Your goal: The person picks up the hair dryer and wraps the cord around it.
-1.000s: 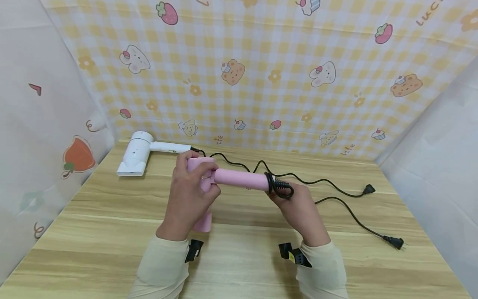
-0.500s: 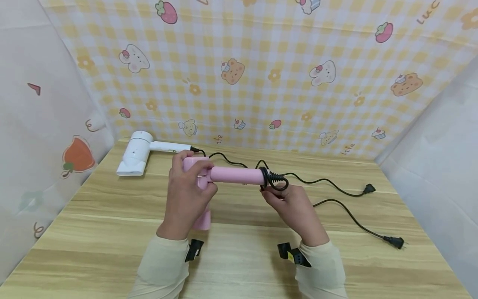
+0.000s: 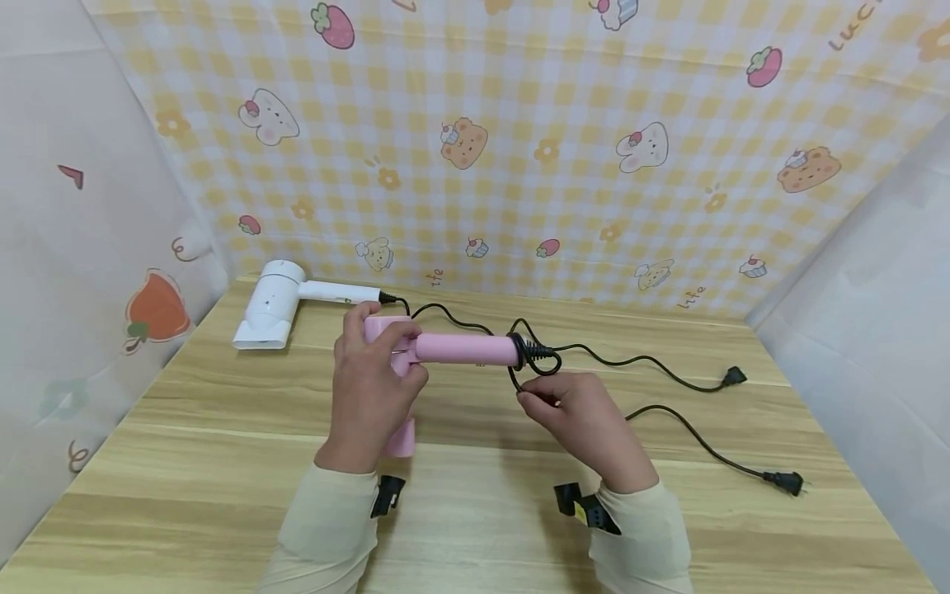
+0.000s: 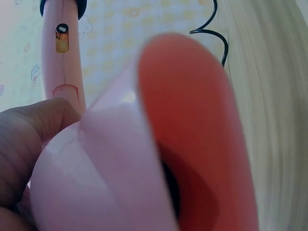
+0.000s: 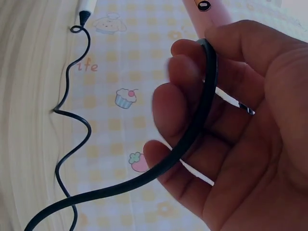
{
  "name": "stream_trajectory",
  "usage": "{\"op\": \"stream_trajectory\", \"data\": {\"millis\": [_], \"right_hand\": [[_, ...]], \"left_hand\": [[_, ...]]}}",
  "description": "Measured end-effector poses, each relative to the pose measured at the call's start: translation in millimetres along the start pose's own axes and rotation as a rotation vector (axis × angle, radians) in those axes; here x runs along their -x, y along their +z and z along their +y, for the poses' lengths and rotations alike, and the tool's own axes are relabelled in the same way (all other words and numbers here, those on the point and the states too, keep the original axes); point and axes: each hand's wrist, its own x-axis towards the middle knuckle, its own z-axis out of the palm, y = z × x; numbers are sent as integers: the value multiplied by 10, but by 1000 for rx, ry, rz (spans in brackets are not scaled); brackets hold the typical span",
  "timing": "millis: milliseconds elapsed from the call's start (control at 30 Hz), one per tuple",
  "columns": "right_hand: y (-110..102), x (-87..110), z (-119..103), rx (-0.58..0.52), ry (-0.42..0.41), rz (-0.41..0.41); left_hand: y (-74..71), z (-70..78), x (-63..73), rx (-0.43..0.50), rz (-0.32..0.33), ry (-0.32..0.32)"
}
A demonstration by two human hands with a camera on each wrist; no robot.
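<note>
A pink hair dryer [image 3: 467, 349] is held above the table, its handle pointing right. My left hand [image 3: 371, 396] grips it by the head, thumb and fingers around the body near the handle joint. The wide pink nozzle [image 4: 197, 101] fills much of the left wrist view. Black power cord [image 3: 517, 352] is looped around the end of the handle. Just below that end, my right hand [image 3: 586, 425] pinches the cord between thumb and index finger. The right wrist view shows the cord [image 5: 208, 86] running across the loosely curled other fingers.
A white hair dryer [image 3: 269, 307] lies at the back left, its thin cord [image 3: 623, 361] wavy along the back to a black plug [image 3: 733, 376]. The pink dryer's plug [image 3: 783, 482] lies on the wooden table [image 3: 475, 528] at right. A patterned cloth [image 3: 549, 198] hangs behind.
My right hand has moved from behind the handle end to below it, drawing a length of cord down. The pink dryer has shifted slightly left in my left hand.
</note>
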Motion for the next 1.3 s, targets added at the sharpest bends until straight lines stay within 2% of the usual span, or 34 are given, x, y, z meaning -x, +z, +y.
{"op": "stream_trajectory", "data": {"millis": [167,433,900,1300], "right_hand": [[-4,19,-26,-4,-18,-14],[-12,28,-41,68,-77,7],[-42,37,-14,87,-250,231],[-65,39,-4,62,-255,349]], "left_hand": [[18,-14,2,-8,13,-6],[47,-36,9,-66,44,35],[62,-14,24,-78,64,100],[67,14,15,-96,54,156]]}}
